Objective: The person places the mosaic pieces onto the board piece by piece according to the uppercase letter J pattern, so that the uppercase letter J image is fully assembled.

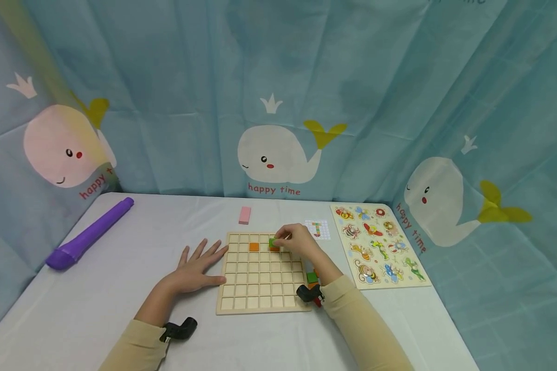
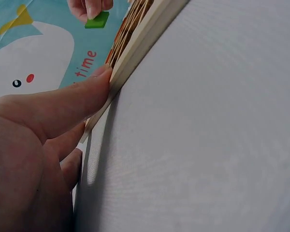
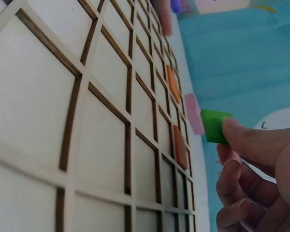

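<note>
The right hand (image 1: pixel 301 241) pinches a green block (image 3: pixel 213 126) above the board (image 1: pixel 252 289), near an orange block (image 3: pixel 180 149) (the left hand (image 1: pixel 190 273), fingers spread, touches its side).

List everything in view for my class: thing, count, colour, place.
Grid board: 1, pale wood, middle of view
Green tile: 1, green, over the board
Orange tiles: 2, orange, on the board
Loose tiles: count unclear, green, orange and red, beside board, partly hidden
Block: 1, pink, beyond board
Pattern card: 1, white, multicoloured, right of block
Picture board: 1, cream, multicoloured, far right
Tube: 1, purple, far left
Table: 1, white, underneath
Curtain: count unclear, blue, behind
Wrist cameras: 2, black, left and right
Sleeves: 2, beige, nearest
Left hand: 1, bare, touching board's left edge
Right hand: 1, bare, pinching green tile
</note>
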Tool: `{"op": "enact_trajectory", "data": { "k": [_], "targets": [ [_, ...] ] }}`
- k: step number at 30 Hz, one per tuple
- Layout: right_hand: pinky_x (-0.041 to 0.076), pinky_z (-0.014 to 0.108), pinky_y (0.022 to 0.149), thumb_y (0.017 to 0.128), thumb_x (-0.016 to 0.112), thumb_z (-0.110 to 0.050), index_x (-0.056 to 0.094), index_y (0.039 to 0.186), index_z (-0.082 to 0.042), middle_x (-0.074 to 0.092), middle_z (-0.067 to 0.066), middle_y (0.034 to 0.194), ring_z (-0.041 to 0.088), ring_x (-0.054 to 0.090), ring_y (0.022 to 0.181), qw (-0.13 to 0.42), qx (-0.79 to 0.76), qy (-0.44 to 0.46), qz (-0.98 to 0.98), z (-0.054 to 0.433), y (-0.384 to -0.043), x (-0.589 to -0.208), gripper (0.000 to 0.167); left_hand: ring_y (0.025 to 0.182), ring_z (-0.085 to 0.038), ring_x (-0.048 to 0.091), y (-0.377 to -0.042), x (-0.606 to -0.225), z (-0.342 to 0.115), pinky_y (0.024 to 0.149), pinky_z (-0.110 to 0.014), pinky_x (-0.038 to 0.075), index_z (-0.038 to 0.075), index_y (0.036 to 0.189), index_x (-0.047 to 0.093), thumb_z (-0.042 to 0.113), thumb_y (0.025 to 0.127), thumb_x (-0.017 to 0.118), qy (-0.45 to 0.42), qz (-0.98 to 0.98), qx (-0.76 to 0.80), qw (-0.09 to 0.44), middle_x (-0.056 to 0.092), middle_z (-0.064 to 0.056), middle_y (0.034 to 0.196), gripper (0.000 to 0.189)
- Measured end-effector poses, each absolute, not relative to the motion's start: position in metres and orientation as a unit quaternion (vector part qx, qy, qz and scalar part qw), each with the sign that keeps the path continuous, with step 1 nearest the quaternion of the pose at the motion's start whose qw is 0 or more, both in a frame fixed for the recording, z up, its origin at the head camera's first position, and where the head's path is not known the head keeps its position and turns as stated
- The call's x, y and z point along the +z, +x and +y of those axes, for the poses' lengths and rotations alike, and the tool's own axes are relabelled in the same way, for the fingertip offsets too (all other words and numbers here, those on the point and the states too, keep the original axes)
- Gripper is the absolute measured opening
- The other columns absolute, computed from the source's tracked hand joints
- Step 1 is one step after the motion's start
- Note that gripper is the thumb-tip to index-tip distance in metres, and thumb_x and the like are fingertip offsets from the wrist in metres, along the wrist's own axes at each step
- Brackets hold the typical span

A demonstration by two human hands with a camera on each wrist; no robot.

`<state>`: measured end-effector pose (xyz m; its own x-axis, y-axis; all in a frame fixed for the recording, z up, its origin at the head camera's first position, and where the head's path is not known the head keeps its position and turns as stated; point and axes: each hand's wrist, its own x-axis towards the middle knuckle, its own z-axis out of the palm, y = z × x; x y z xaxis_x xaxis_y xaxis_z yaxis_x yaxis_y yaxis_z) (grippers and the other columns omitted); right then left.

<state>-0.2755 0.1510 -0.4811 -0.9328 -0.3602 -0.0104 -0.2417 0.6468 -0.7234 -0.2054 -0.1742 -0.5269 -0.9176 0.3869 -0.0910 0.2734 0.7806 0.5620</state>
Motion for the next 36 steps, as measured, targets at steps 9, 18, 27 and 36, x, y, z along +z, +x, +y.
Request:
{"op": "enact_trajectory", "data": {
  "k": [9,18,27,36],
  "targets": [
    [0.052,0.027,0.061,0.094,0.074,-0.024,0.075,0.092,-0.018,0.068,-0.004,0.083,0.014,0.06,0.072,0.075,-0.379,-0.18,0.905,0.131,-0.286,-0.489,0.007,0.156,-0.043,-0.003,-0.206,-0.527,-0.175,0.116,-0.068,-0.015,0.025,0.16,0.032,0.065,0.085,0.068,0.177,0.939,0.278,0.102,0.019,-0.009,0.169,0.092],
    [0.052,0.029,0.07,0.093,0.076,-0.025,0.075,0.086,-0.021,0.068,-0.009,0.08,0.01,0.06,0.073,0.085,-0.325,-0.182,0.924,0.124,-0.291,-0.496,0.008,0.156,-0.042,-0.004,-0.206,-0.529,-0.175,0.116,-0.068,-0.016,0.025,0.16,0.032,0.066,0.085,0.068,0.173,0.939,0.277,0.107,0.018,-0.009,0.169,0.092],
    [0.051,0.031,0.071,0.093,0.075,-0.028,0.074,0.093,-0.02,0.067,-0.008,0.084,0.011,0.059,0.076,0.087,-0.292,-0.188,0.934,0.121,-0.285,-0.494,0.008,0.156,-0.043,-0.003,-0.206,-0.527,-0.174,0.116,-0.069,-0.015,0.024,0.16,0.032,0.064,0.086,0.068,0.179,0.938,0.278,0.104,0.019,-0.01,0.169,0.091],
    [0.052,0.031,0.063,0.097,0.07,-0.027,0.075,0.106,-0.018,0.065,-0.003,0.091,0.016,0.059,0.072,0.081,-0.347,-0.18,0.917,0.137,-0.277,-0.489,0.013,0.156,-0.043,-0.003,-0.206,-0.526,-0.175,0.116,-0.069,-0.015,0.024,0.16,0.033,0.063,0.085,0.069,0.181,0.937,0.279,0.104,0.02,-0.01,0.169,0.091]
  ]
}}
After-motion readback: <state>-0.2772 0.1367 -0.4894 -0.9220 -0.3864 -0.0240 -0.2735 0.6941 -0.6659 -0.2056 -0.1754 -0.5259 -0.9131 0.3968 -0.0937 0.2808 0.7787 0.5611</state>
